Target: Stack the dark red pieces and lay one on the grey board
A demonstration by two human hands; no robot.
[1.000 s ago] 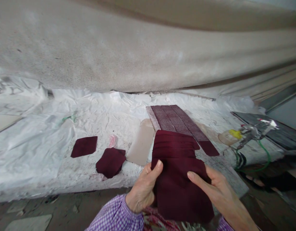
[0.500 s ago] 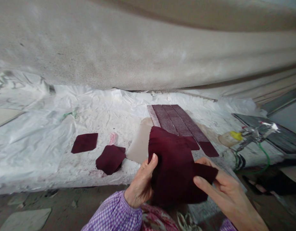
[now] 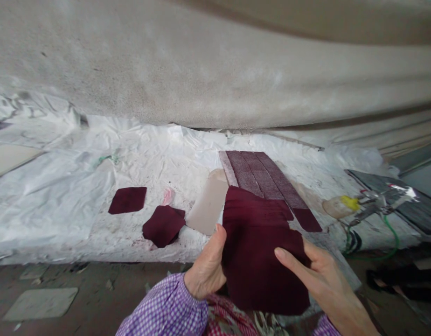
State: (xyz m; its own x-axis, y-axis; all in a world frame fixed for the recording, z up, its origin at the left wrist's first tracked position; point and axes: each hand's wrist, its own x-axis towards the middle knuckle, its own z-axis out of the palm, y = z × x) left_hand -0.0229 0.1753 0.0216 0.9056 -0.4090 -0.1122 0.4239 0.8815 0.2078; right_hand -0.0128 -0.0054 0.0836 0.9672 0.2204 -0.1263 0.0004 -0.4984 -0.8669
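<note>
A stack of dark maroon fabric pieces (image 3: 260,252) is held up in front of me, over the table's near edge. On its left side my left hand (image 3: 210,263) is closed, thumb at the edge and fingers hidden behind. My right hand (image 3: 313,270) grips the right side, its thumb lying flat on the front face. Beyond the held fabric lies a panel with maroon ribbed strips (image 3: 260,170), its near ends plain maroon. To the left rest a small pile of maroon pieces (image 3: 163,226) and a single maroon piece (image 3: 128,200).
White plastic sheeting (image 3: 96,214) covers the table. A beige sheet (image 3: 208,205) lies beside the panel, with a pink scrap (image 3: 168,196) further left. At right are a spray gun (image 3: 372,205) with a green hose (image 3: 393,233) and a dark board (image 3: 411,205). A large cloth (image 3: 201,65) hangs behind.
My right hand has moved slightly left and laid the folded right corner of the maroon fabric flatter. The view has shifted a little.
</note>
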